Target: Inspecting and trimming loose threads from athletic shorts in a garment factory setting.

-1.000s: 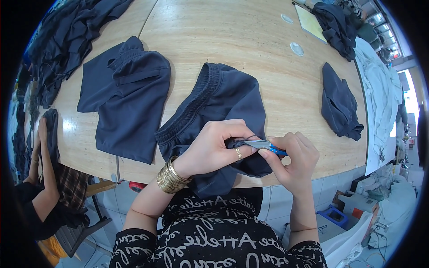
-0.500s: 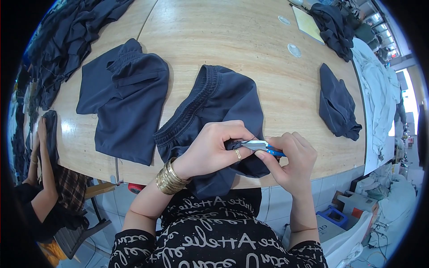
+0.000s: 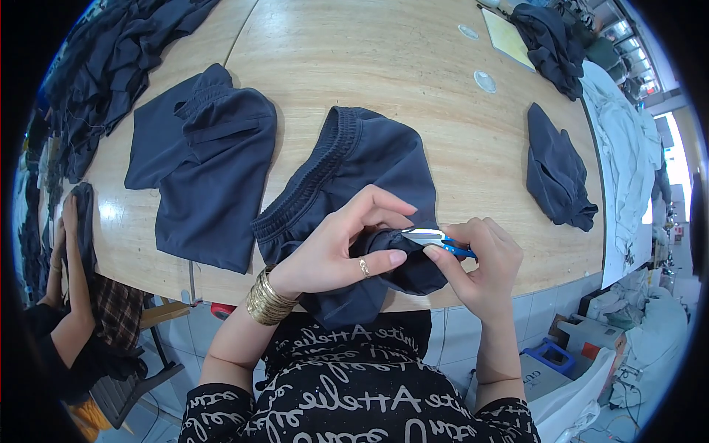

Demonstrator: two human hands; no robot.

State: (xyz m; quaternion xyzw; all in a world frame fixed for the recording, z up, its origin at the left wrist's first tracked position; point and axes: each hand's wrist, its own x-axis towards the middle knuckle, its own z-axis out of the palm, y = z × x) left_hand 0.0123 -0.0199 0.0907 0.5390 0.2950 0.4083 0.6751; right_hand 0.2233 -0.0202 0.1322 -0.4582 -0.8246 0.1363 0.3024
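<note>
Dark navy shorts with a gathered elastic waistband lie in front of me, their near edge hanging over the table's front. My left hand, with gold bangles and a ring, has a bunched part of the shorts between thumb and fingers. Its thumb and index finger are spread apart; the lower fingers are partly hidden by cloth. In my right hand are small thread snips with blue handles, gripped between thumb and fingers. The bright blades point left and touch the bunched cloth beside my left fingers.
Another dark pair of shorts lies to the left, and a folded dark garment to the right. Dark garments heap at far left. A co-worker's arms rest at the left edge. White cloth lies beyond the table's right edge.
My left thumb and index finger have spread apart, and the left hand has shifted slightly left. More of the bunched cloth shows. The snips stay almost in place.
</note>
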